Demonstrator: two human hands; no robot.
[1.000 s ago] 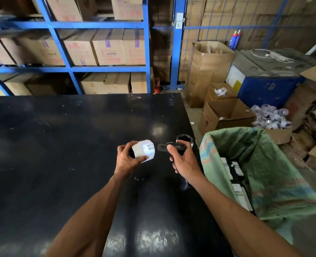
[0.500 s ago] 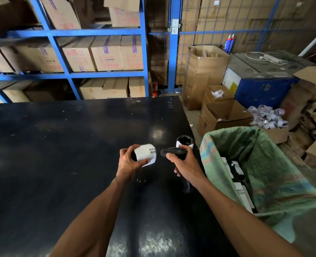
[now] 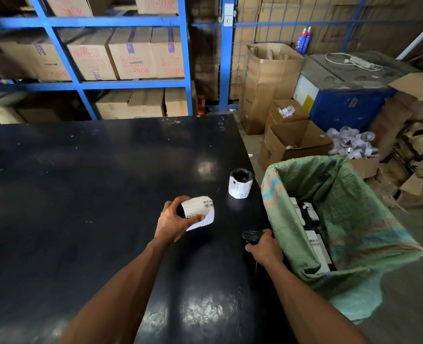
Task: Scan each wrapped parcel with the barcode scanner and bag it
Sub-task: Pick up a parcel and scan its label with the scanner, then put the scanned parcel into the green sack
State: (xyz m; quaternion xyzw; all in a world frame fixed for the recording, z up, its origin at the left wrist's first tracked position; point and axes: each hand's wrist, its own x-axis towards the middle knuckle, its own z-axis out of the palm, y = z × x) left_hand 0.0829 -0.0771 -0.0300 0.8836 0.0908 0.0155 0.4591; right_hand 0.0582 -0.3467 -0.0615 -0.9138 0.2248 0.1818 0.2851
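My left hand (image 3: 174,223) grips a small black parcel wrapped in a white barcode label (image 3: 199,211), held just above the black table (image 3: 81,194). My right hand (image 3: 264,249) is closed on the black barcode scanner (image 3: 251,237), low at the table's right edge beside the sack. A second labelled parcel (image 3: 240,183) stands upright on the table near that edge. The green woven sack (image 3: 349,194) hangs open to the right and holds several labelled parcels (image 3: 312,234).
Blue racking (image 3: 81,83) with cartons runs behind the table. To the right on the floor stand open cardboard boxes (image 3: 295,142), a heap of label rolls (image 3: 352,145) and a blue machine (image 3: 347,95).
My right hand has dropped the scanner down and back toward the table's right edge, away from the parcel. The scan light on the label is gone. The second parcel is now uncovered.
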